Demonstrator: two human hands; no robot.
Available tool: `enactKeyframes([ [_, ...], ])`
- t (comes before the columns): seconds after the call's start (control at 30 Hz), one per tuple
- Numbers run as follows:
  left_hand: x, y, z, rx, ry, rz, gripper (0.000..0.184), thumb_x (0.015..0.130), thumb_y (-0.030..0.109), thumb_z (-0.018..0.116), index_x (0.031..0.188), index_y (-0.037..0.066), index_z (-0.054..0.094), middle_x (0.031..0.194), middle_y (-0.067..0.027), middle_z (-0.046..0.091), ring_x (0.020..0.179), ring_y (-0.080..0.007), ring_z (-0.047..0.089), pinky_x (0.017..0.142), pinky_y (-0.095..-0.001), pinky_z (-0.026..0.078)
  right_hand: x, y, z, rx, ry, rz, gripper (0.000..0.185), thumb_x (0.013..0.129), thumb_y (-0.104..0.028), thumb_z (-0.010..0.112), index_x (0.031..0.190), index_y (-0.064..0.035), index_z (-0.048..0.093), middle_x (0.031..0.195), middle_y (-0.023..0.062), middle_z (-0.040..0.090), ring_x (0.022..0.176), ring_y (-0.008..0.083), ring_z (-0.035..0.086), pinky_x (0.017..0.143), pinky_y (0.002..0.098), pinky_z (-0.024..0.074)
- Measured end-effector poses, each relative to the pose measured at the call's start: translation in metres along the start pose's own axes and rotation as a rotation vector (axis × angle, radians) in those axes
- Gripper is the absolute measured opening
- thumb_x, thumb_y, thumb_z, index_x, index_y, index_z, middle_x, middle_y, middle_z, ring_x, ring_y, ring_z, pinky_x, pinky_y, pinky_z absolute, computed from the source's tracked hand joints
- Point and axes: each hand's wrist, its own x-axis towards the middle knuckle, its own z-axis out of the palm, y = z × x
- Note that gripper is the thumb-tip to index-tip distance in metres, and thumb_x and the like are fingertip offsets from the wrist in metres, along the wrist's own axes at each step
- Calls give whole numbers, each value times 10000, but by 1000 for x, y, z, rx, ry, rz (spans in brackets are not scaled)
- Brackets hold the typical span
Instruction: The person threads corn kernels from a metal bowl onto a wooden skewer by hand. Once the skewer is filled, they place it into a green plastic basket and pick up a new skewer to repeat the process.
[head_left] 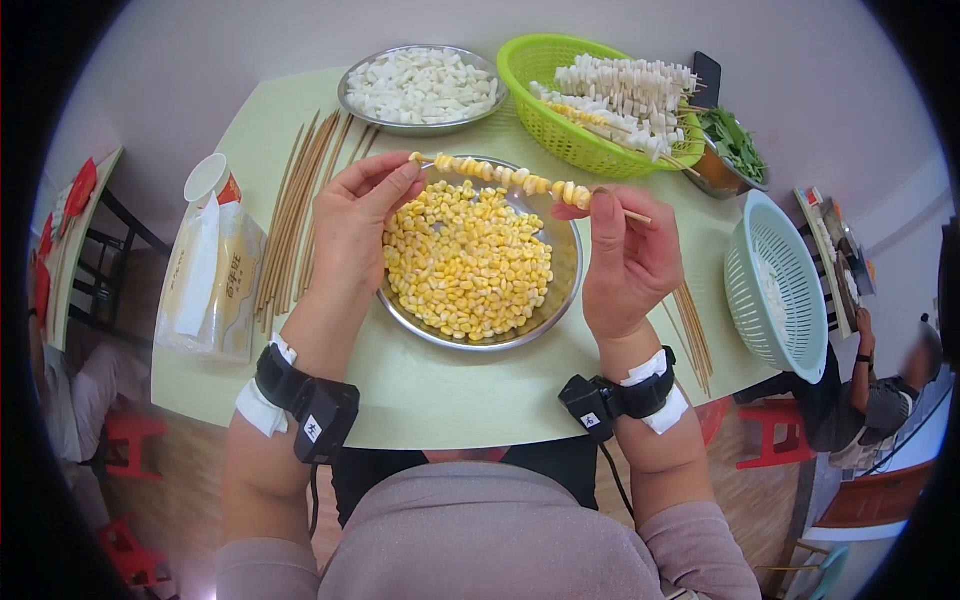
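My right hand [632, 258] grips a bamboo skewer [637, 216] near its right end. Yellow and whitish corn kernels [510, 178] are threaded along much of the stick, which lies almost level. At the skewer's left tip, my left hand [368, 198] pinches a single corn kernel [415, 157] between thumb and fingers. Beneath both hands is a round steel dish [574, 290] holding a heap of loose corn kernels [468, 265].
Bare skewers [300, 215] lie left of the dish, others [692, 335] right. Behind stand a steel plate [345, 100] of white pieces and a green basket [520, 85] of loaded skewers. A pale blue basket [765, 250], tissue pack [240, 270] and paper cup [208, 178] flank them.
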Motion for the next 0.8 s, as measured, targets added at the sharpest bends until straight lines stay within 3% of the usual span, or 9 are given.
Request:
enactKeyframes([
  [0.23, -1, 1, 2, 7, 22, 24, 206, 791, 12, 616, 983, -49, 574, 926, -107, 603, 871, -170, 601, 789, -232, 497, -1, 1, 2, 24, 5, 28, 80, 832, -1, 567, 899, 25, 531, 786, 91, 607, 684, 154, 634, 594, 226, 495],
  [0.3, -1, 2, 4, -25, 53, 43, 201, 766, 1, 641, 952, -56, 589, 869, -114, 625, 789, -150, 617, 730, -216, 504, -1, 0, 2, 40, 9, 54, 77, 833, -1, 565, 897, 26, 531, 780, 92, 609, 682, 151, 632, 601, 227, 499],
  [0.5, -5, 0, 6, -24, 18, 68, 194, 760, 5, 647, 937, -56, 594, 845, -110, 629, 759, -146, 616, 715, -214, 504, -5, 3, 4, 107, -16, 135, 75, 835, -1, 561, 896, 31, 531, 762, 99, 615, 672, 144, 625, 617, 239, 515],
  [0.63, -4, 0, 3, 3, -11, 59, 196, 786, 5, 617, 969, -54, 581, 907, -114, 611, 849, -169, 608, 772, -239, 505, -5, 2, 6, 104, -7, 143, 79, 834, -2, 563, 898, 30, 531, 761, 104, 617, 671, 147, 625, 616, 252, 524],
  [0.7, -5, 1, 5, -22, 2, 76, 185, 753, -1, 652, 925, -47, 601, 839, -108, 631, 742, -135, 611, 692, -210, 499, -4, 1, 6, 117, 6, 168, 78, 837, -6, 560, 900, 28, 530, 763, 105, 617, 672, 148, 625, 615, 251, 524],
  [0.8, -4, -1, 3, 57, -30, 77, 203, 779, 34, 636, 967, -31, 594, 878, -108, 620, 814, -150, 607, 746, -230, 493, -2, -1, 6, 114, 44, 212, 70, 847, -18, 549, 904, 18, 529, 764, 103, 617, 671, 150, 625, 611, 247, 519],
])
